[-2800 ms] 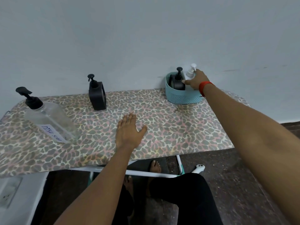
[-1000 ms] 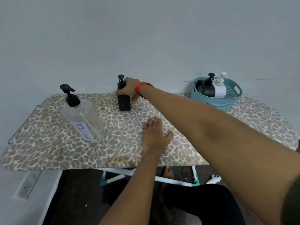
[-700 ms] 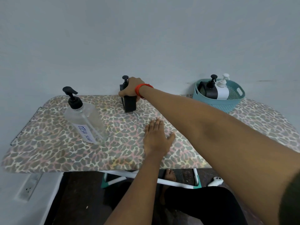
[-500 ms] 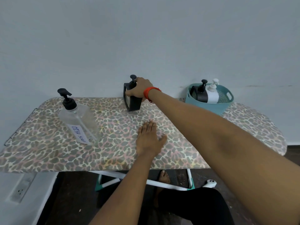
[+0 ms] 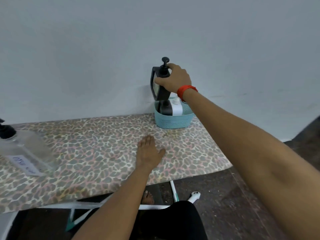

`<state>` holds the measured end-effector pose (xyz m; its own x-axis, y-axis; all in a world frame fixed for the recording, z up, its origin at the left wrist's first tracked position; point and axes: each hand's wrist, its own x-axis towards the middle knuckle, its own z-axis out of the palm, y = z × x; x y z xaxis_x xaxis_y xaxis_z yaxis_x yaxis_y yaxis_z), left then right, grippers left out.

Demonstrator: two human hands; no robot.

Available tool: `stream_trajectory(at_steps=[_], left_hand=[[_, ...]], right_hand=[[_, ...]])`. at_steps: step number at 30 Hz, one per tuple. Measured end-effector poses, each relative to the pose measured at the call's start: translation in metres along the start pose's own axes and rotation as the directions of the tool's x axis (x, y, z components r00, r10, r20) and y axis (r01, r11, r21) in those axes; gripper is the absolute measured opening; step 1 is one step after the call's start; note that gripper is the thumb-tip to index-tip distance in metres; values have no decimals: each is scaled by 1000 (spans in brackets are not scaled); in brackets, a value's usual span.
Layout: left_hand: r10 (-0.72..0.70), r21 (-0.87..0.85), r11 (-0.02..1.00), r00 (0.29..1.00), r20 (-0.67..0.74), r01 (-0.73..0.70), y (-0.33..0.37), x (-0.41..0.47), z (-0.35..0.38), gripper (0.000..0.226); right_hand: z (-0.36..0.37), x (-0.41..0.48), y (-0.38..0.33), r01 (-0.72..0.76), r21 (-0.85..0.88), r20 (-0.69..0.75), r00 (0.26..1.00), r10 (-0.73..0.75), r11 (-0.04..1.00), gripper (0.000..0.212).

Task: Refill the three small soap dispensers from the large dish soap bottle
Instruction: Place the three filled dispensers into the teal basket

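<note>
**A:** Where is the dispenser right now?

**B:** The square black dispenser (image 5: 158,87) hangs tilted in the air, directly over the teal basket (image 5: 173,121) and clear of its rim. The right hand (image 5: 174,78) grips it from above, with the fingers curled round its shoulder beside the pump (image 5: 165,62).

**A:** And what is in the basket?

**B:** The other two: a round black dispenser (image 5: 166,109) and a white dispenser (image 5: 177,108), upright and side by side. They fill most of it.

**A:** What could go wrong?

**B:** The hold is high and the body slants below it. Lowered here, I'd judge its base could strike the two pump heads and tip them. It could also shove the basket, which stands near the right end of the surface (image 5: 97,135). If the pump collar is loose, carrying it by the top might let it slip.

**A:** Is there room to move?

**B:** Plenty toward the left. The patterned stretch between the basket and the large dish soap bottle (image 5: 24,151) at the far left is open. Only the left hand (image 5: 149,154) lies there, flat with fingers straight. The wall (image 5: 103,49) stands close behind the basket, so there is little room behind it.
</note>
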<state>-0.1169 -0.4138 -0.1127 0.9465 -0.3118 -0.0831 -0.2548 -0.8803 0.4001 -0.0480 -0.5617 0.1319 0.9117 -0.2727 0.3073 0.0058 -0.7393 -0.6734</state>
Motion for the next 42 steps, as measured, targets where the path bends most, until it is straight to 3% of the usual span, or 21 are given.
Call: stream_trajectory(at_steps=[10,25,32,37,42], left_hand=[[-1,92,996,997,-80,8,-5,2,15,92],[10,104,995,993,-117,2,-6,2,18,93],[10,110,994,991,-130,5,-8,5,20,94],[7,118,993,992,-127,8,-8,6,21,93],[8,121,993,991,-135,9,-7,5,22,93]], right_hand=[[-62,20,92,-160,19,-159,974,161,987,60],[-6,11,149,-261,-5,-27,965,261,965,74],[29,6,180,-210,-89,82,973,217,974,48],[37,9,188,-179,-262,143,965,222,948,55],[40,12,192,-177,-206,139,968,208,962,54]])
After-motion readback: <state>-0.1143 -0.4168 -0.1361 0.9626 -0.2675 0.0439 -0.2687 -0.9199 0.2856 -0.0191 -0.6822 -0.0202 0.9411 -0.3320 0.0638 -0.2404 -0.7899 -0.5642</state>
